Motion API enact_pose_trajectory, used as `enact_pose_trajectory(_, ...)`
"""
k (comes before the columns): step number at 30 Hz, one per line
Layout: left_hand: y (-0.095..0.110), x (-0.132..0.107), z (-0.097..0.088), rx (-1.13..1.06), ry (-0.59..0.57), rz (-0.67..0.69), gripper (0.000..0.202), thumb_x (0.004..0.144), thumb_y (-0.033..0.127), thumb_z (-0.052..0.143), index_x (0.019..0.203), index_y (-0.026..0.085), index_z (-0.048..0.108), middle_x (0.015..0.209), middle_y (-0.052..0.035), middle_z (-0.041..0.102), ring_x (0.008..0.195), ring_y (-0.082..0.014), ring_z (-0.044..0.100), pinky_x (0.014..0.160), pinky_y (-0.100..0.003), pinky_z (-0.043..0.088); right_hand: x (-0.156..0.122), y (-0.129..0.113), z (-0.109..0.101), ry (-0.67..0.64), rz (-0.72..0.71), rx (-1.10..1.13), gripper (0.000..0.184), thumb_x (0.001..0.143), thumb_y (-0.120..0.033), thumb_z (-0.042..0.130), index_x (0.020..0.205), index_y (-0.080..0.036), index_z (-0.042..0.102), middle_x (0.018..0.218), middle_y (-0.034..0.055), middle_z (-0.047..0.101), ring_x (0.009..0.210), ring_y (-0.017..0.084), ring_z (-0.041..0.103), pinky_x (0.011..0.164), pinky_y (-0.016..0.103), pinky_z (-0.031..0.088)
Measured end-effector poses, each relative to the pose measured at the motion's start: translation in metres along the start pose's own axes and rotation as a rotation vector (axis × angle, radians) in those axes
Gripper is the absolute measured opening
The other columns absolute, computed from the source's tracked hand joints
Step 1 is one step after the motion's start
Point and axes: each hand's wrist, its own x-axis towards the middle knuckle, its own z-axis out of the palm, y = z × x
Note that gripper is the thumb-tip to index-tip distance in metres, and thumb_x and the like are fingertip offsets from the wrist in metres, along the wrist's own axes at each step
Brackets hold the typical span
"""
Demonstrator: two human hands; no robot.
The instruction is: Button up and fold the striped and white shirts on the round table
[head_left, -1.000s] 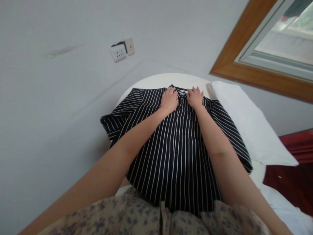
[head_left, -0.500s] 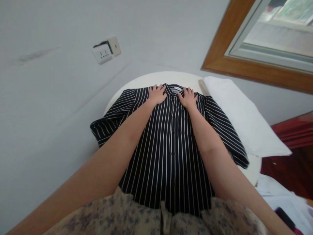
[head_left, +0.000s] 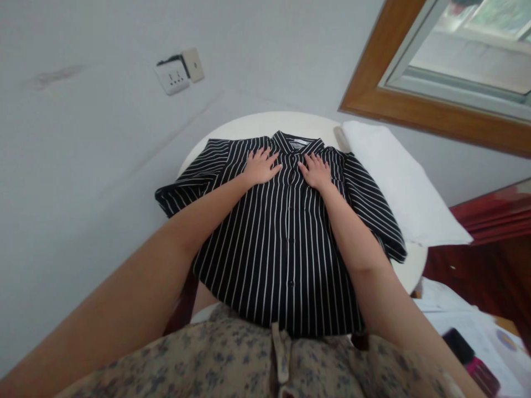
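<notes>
A black shirt with white stripes (head_left: 265,237) lies front up, buttoned, on a round white table (head_left: 257,122). Its collar (head_left: 298,143) points to the wall and its hem hangs over the near edge. My left hand (head_left: 261,167) rests flat on the shirt's chest, left of the button line, fingers spread. On the other side of the buttons, my right hand (head_left: 316,171) lies flat just below the collar, fingers also apart. Both short sleeves spread outward, the left one reaching past the table's edge.
White folded cloth (head_left: 394,177) lies on the table's right side and overhangs it. A wall with a socket (head_left: 172,76) stands behind, and a wood-framed window (head_left: 373,72) is at upper right. Papers and a dark phone-like object (head_left: 458,345) lie lower right.
Both hands have slid from the shoulders down onto the chest, toward me. The collar now shows fully, and more of the hem is visible. The view has shifted slightly.
</notes>
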Motion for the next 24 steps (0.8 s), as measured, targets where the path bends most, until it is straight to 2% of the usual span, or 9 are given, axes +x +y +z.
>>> enact_pose_trajectory(3, -0.015, -0.009, -0.005, 0.026, 0.020, -0.023, 0.062, 0.090, 0.059, 0.021, 0.144, 0.028, 0.031, 0.153, -0.0033, 0.022, 0.141, -0.0276, 0.015, 0.114, -0.050, 0.008, -0.016, 0.035, -0.006, 0.023, 0.003, 0.011, 0.060, 0.094, -0.056, 0.018, 0.144, -0.025, 0.033, 0.152, 0.0060, 0.026, 0.139, 0.027, 0.020, 0.110, 0.052, 0.016)
enact_pose_trajectory(5, -0.023, -0.016, -0.007, 0.049, 0.045, -0.056, 0.062, 0.090, 0.058, 0.022, 0.143, 0.028, 0.032, 0.153, -0.0038, 0.024, 0.140, -0.0282, 0.017, 0.113, -0.050, 0.010, -0.028, 0.056, -0.011, 0.067, 0.034, 0.017, 0.057, 0.095, -0.051, 0.024, 0.141, -0.020, 0.039, 0.150, 0.0105, 0.029, 0.137, 0.028, 0.024, 0.110, 0.046, 0.020)
enact_pose_trajectory(7, -0.029, -0.023, -0.008, 0.069, 0.077, -0.094, 0.061, 0.091, 0.056, 0.021, 0.143, 0.026, 0.034, 0.151, -0.0055, 0.027, 0.139, -0.0286, 0.020, 0.113, -0.050, 0.012, -0.037, 0.068, -0.015, 0.119, 0.073, 0.018, 0.054, 0.096, -0.041, 0.028, 0.138, -0.010, 0.042, 0.146, 0.0188, 0.034, 0.134, 0.027, 0.029, 0.108, 0.039, 0.024)
enact_pose_trajectory(9, -0.029, -0.028, -0.009, 0.074, 0.103, -0.104, 0.061, 0.091, 0.055, 0.021, 0.142, 0.023, 0.035, 0.150, -0.0078, 0.030, 0.138, -0.0290, 0.022, 0.112, -0.050, 0.015, -0.043, 0.067, -0.020, 0.153, 0.087, 0.013, 0.052, 0.096, -0.034, 0.030, 0.135, -0.003, 0.044, 0.141, 0.0245, 0.037, 0.131, 0.027, 0.034, 0.106, 0.037, 0.025)
enact_pose_trajectory(12, -0.015, -0.031, -0.008, 0.059, 0.102, 0.029, 0.059, 0.092, 0.054, 0.023, 0.142, 0.025, 0.035, 0.151, -0.0069, 0.029, 0.139, -0.0288, 0.021, 0.112, -0.050, 0.016, -0.047, 0.045, -0.024, 0.187, 0.032, 0.003, 0.048, 0.095, -0.037, 0.033, 0.133, -0.012, 0.048, 0.143, 0.0178, 0.038, 0.134, 0.027, 0.028, 0.108, 0.044, 0.020)
enact_pose_trajectory(15, 0.008, -0.030, -0.002, 0.043, 0.043, 0.177, 0.057, 0.092, 0.054, 0.022, 0.142, 0.030, 0.034, 0.152, -0.0028, 0.026, 0.140, -0.0275, 0.018, 0.113, -0.051, 0.012, -0.048, 0.006, -0.017, 0.130, -0.054, 0.014, 0.048, 0.095, -0.046, 0.031, 0.136, -0.025, 0.044, 0.147, 0.0083, 0.034, 0.137, 0.027, 0.023, 0.109, 0.054, 0.016)
enact_pose_trajectory(19, 0.026, -0.026, 0.004, 0.052, -0.017, 0.132, 0.057, 0.092, 0.052, 0.021, 0.143, 0.029, 0.033, 0.153, -0.0018, 0.023, 0.141, -0.0276, 0.017, 0.114, -0.051, 0.010, -0.047, -0.037, -0.003, 0.054, -0.040, 0.017, 0.052, 0.096, -0.048, 0.024, 0.142, -0.027, 0.035, 0.151, 0.0076, 0.028, 0.139, 0.029, 0.019, 0.107, 0.062, 0.012)
enact_pose_trajectory(22, 0.027, -0.026, 0.000, 0.062, -0.037, 0.124, 0.057, 0.092, 0.048, 0.023, 0.143, 0.025, 0.033, 0.153, -0.0042, 0.024, 0.140, -0.0279, 0.018, 0.113, -0.052, 0.011, -0.046, -0.047, -0.004, -0.004, -0.033, 0.033, 0.052, 0.096, -0.047, 0.024, 0.143, -0.028, 0.033, 0.152, 0.0072, 0.026, 0.139, 0.030, 0.018, 0.106, 0.064, 0.013)
enact_pose_trajectory(24, 0.026, -0.028, -0.003, 0.052, -0.001, 0.117, 0.058, 0.092, 0.047, 0.023, 0.144, 0.024, 0.029, 0.152, -0.0058, 0.026, 0.140, -0.0272, 0.019, 0.113, -0.052, 0.013, -0.048, -0.045, -0.008, 0.002, -0.027, 0.036, 0.053, 0.095, -0.049, 0.026, 0.143, -0.027, 0.034, 0.152, 0.0075, 0.026, 0.139, 0.032, 0.017, 0.104, 0.066, 0.015)
